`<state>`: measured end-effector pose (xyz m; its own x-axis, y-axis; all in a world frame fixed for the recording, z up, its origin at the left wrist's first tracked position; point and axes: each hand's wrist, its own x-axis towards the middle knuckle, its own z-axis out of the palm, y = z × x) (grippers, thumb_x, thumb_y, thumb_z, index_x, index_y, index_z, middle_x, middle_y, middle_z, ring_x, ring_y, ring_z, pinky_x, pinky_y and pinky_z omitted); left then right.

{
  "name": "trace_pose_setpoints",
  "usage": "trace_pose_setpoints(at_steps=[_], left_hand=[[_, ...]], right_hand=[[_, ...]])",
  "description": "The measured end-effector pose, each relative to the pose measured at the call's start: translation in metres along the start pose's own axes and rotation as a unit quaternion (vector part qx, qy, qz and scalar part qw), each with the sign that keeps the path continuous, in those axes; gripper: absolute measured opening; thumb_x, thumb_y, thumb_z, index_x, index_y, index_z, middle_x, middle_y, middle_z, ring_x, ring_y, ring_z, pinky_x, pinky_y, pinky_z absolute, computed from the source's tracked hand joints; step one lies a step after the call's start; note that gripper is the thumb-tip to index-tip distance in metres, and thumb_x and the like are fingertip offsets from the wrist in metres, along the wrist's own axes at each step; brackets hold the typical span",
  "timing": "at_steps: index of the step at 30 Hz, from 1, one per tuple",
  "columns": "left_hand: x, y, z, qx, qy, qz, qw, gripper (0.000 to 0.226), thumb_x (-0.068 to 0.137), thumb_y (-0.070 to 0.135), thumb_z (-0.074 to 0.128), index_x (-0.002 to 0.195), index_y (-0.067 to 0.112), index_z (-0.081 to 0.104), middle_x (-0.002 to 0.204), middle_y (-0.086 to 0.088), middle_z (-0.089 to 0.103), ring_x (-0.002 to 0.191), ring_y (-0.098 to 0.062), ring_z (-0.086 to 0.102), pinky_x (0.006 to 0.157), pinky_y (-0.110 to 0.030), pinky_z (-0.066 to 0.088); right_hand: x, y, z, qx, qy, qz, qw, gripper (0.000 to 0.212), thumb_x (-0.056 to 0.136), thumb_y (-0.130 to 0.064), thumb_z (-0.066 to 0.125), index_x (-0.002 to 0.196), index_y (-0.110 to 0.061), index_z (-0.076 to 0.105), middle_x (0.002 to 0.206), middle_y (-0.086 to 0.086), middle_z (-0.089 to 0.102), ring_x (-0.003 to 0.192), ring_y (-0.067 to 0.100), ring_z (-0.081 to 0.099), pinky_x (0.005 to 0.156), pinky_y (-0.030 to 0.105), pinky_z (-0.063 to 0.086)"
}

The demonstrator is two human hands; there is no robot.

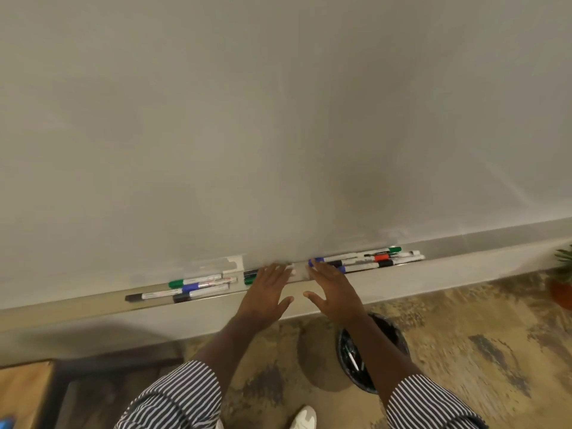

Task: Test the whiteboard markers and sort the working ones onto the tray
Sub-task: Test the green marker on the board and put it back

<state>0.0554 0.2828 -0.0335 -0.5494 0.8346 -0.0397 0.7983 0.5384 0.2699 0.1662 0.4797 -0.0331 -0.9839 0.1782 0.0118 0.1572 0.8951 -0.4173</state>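
Whiteboard (278, 119), pale, unmarked, with marker tray (309, 281) along its lower edge as reference

Left marker group (185, 287): on the tray, left of its middle; green, blue and black caps visible, lying lengthwise

Right marker group (371, 260): on the tray, right of its middle; green, red, blue and black caps

Middle markers (249, 276): dark and green ends showing at the tray's centre, partly under the left hand

Left hand (267, 294): palm down, fingers straight and spread, tips on the tray's centre; gripping nothing

Right hand (332, 292): palm down, fingers extended, tips at the blue cap of the right group; gripping nothing

Waste bin (393, 332): below the tray, on the floor, black-lined, a marker inside

Potted plant (561, 280): far right of the tray
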Motion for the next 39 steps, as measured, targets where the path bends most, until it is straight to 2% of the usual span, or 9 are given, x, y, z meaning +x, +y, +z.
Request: trace_pose_setpoints(at_steps=[6,12,15,19,23,28,33,36,39], left_hand=[[-0.027,-0.024,0.006,0.031,-0.042,-0.037,0.998,0.074,0.103,0.051,0.039,0.161,0.016,0.009,0.168,-0.003,0.001,0.156,-0.024,-0.001,0.126,-0.043,-0.002],[-0.041,-0.025,0.009,0.024,-0.041,-0.042,0.998,0.073,0.105,0.052,0.032,0.161,0.019,-0.001,0.165,0.003,-0.014,0.152,-0.020,-0.015,0.120,-0.038,-0.015],[-0.044,-0.027,0.008,0.011,-0.026,-0.038,0.999,0.070,0.105,0.046,0.038,0.161,0.019,0.007,0.167,0.001,-0.004,0.155,-0.022,-0.005,0.122,-0.037,-0.010],[-0.043,-0.031,0.001,-0.036,0.004,-0.060,0.998,0.061,0.101,0.033,0.054,0.156,0.018,0.031,0.163,-0.003,0.031,0.151,-0.027,0.027,0.124,-0.042,0.010],[-0.036,-0.040,0.002,-0.017,0.040,-0.040,0.998,0.063,0.076,0.015,0.086,0.134,0.015,0.062,0.132,-0.008,0.066,0.120,-0.031,0.063,0.106,-0.043,0.046],[-0.023,-0.045,-0.005,-0.031,0.034,-0.055,0.997,0.063,0.083,0.000,0.074,0.140,0.020,0.056,0.139,-0.005,0.060,0.127,-0.028,0.057,0.111,-0.040,0.042],[-0.014,-0.052,-0.012,-0.048,0.083,-0.038,0.995,0.051,0.086,0.003,0.069,0.132,0.023,0.063,0.128,-0.006,0.067,0.116,-0.028,0.063,0.104,-0.038,0.047],[-0.012,-0.053,-0.033,-0.190,0.146,-0.083,0.967,0.029,0.087,0.009,0.066,0.114,0.020,0.069,0.111,-0.001,0.072,0.100,-0.022,0.066,0.089,-0.032,0.052],[-0.012,-0.048,-0.064,-0.351,0.167,-0.146,0.910,0.020,0.088,0.010,0.072,0.100,0.026,0.066,0.094,0.007,0.070,0.086,-0.011,0.066,0.078,-0.030,0.057]], right_hand=[[0.022,-0.035,0.024,-0.005,-0.036,-0.052,0.998,0.064,0.100,-0.050,0.051,0.154,-0.018,0.041,0.161,0.002,0.037,0.149,0.020,0.033,0.121,0.037,0.024],[0.029,-0.048,0.046,-0.017,-0.016,-0.058,0.998,0.053,0.097,-0.037,0.063,0.146,-0.019,0.053,0.151,0.000,0.052,0.140,0.021,0.049,0.115,0.035,0.033],[0.035,-0.053,0.045,-0.027,0.005,-0.049,0.998,0.050,0.090,-0.025,0.075,0.138,-0.019,0.061,0.139,0.001,0.063,0.128,0.023,0.060,0.107,0.038,0.045],[0.041,-0.052,0.041,-0.026,0.017,-0.058,0.998,0.043,0.084,-0.016,0.081,0.125,-0.019,0.069,0.121,0.001,0.071,0.109,0.024,0.069,0.094,0.037,0.053],[0.052,-0.051,0.041,-0.029,-0.006,-0.060,0.998,0.032,0.091,-0.015,0.072,0.123,-0.018,0.071,0.121,0.004,0.070,0.111,0.026,0.065,0.097,0.037,0.049],[0.061,-0.048,0.041,0.023,-0.025,-0.037,0.999,0.025,0.097,-0.017,0.065,0.122,-0.017,0.071,0.125,0.002,0.066,0.118,0.020,0.058,0.105,0.030,0.041],[0.064,-0.047,0.029,0.117,-0.040,-0.004,0.992,0.019,0.098,-0.018,0.060,0.112,-0.019,0.073,0.111,0.000,0.070,0.103,0.016,0.062,0.094,0.030,0.048],[0.068,-0.056,0.010,0.254,0.010,0.066,0.965,0.015,0.095,-0.012,0.064,0.100,-0.023,0.071,0.096,-0.006,0.071,0.088,0.004,0.064,0.082,0.024,0.050],[0.071,-0.075,-0.019,0.400,0.065,0.122,0.906,0.017,0.093,-0.002,0.068,0.097,-0.019,0.074,0.086,-0.006,0.074,0.081,0.005,0.069,0.075,0.021,0.054]])
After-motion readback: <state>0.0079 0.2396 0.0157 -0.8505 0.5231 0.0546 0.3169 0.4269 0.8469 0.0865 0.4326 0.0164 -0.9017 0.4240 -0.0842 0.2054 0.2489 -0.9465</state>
